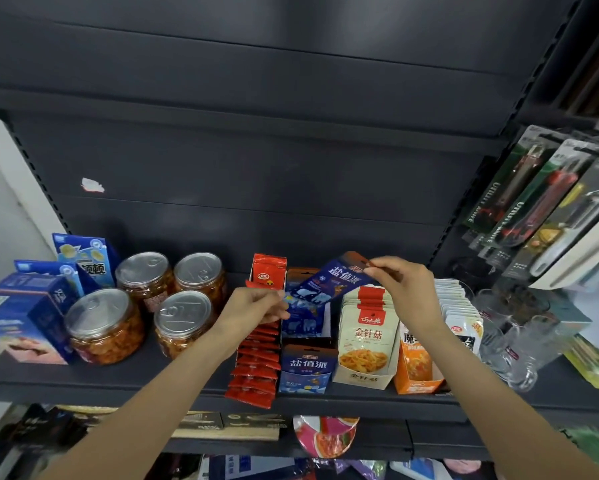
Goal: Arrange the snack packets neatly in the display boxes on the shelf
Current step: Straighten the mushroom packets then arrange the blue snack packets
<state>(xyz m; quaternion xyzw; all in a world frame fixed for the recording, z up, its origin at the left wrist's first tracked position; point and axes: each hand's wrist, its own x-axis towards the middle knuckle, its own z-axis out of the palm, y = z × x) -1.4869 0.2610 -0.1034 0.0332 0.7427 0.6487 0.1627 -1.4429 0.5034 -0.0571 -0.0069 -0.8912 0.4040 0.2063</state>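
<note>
Both hands pinch the blue packet (329, 284) tilted above the blue box (305, 367), right hand (400, 289) fingers clamped on its top corner, left hand (256, 308) on its bottom.

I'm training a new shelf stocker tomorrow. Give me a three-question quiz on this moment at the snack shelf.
1. True or false: both hands hold the same blue packet.
2. Which display box stands directly right of the blue box? A) the beige box B) the red box
3. How many clear jars with silver lids stand left of the left hand?

Key: 1 true, the right hand pinches its top edge. 2 A. 3 four.
</note>
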